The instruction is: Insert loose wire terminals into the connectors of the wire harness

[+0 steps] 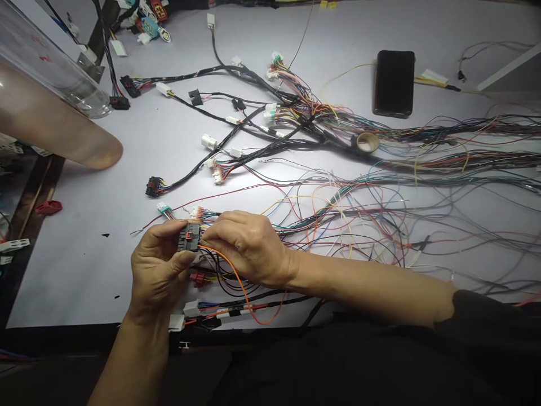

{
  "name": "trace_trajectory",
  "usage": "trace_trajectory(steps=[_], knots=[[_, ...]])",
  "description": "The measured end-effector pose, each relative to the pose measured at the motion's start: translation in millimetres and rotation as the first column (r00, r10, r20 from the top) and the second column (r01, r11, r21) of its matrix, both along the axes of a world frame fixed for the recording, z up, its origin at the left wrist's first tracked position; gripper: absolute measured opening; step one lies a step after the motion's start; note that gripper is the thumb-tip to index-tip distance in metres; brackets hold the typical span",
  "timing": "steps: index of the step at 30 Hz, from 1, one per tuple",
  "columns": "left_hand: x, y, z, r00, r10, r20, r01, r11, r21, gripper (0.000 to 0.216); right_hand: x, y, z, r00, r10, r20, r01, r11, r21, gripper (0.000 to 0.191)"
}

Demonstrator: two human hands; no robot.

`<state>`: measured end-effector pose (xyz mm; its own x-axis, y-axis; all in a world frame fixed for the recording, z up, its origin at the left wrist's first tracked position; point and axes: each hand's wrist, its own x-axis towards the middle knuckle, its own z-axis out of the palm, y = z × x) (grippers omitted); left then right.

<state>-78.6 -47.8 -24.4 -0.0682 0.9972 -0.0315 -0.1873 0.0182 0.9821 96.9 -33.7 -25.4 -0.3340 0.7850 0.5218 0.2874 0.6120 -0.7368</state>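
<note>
My left hand [158,268] holds a dark grey wire connector [189,237] between thumb and fingers, just above the table. A small red-orange piece shows on the connector's face. My right hand [249,245] is closed in a pinch at the connector's right side, where the wires enter. An orange wire [237,270] runs from these fingertips and loops down toward the table's front edge; its very end is hidden. Dark wires [217,265] hang beside it. Just behind my hands lie a white-and-orange connector [196,212] and a teal-and-white connector [164,210].
Wire harness branches [253,79] with several connectors spread over the white table [84,225]. Loose wires [359,208] trail rightward. A black box-shaped object [394,83] and a tape roll [367,142] lie farther back. A clear tube [63,67] juts in at upper left, near a red connector [49,208].
</note>
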Motion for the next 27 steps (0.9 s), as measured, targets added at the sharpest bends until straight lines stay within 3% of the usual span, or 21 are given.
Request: trace_trajectory(steps=[4,7,15,18,22,25,27], knots=[[-1,0,0.1,0.999,-0.023,0.044,0.025,0.999,-0.042,0.042,1,1,1.7,1.0,0.002,-0.016,-0.001,0.999,0.038,0.027],[-4,3,-0.5,0.996,0.028,0.083,-0.021,0.996,-0.081,0.047,5,3,5.7,1.0,0.007,0.01,-0.008,0.999,0.043,0.025],[-10,8,-1.0,0.962,0.172,0.211,-0.142,0.979,-0.149,0.051,20,-2,21.9,0.998,0.004,-0.055,-0.009,0.996,-0.088,0.015],[-14,9,-1.8,0.96,0.172,0.219,-0.146,0.981,-0.13,0.049,30,-6,38.6,0.985,0.02,-0.174,-0.055,0.978,-0.2,0.01],[-20,10,1.5,0.953,0.151,0.263,-0.132,0.987,-0.092,0.043,44,-17,70.5,0.898,-0.015,-0.44,-0.192,0.886,-0.422,0.009],[-26,9,6.1,0.934,0.163,0.318,-0.163,0.986,-0.028,0.042,43,-27,85.7,0.81,-0.056,-0.584,-0.269,0.849,-0.455,0.007],[-28,6,8.8,0.919,0.158,0.362,-0.18,0.983,0.029,0.044,35,-28,84.8,0.758,-0.091,-0.645,-0.279,0.849,-0.448,0.007]])
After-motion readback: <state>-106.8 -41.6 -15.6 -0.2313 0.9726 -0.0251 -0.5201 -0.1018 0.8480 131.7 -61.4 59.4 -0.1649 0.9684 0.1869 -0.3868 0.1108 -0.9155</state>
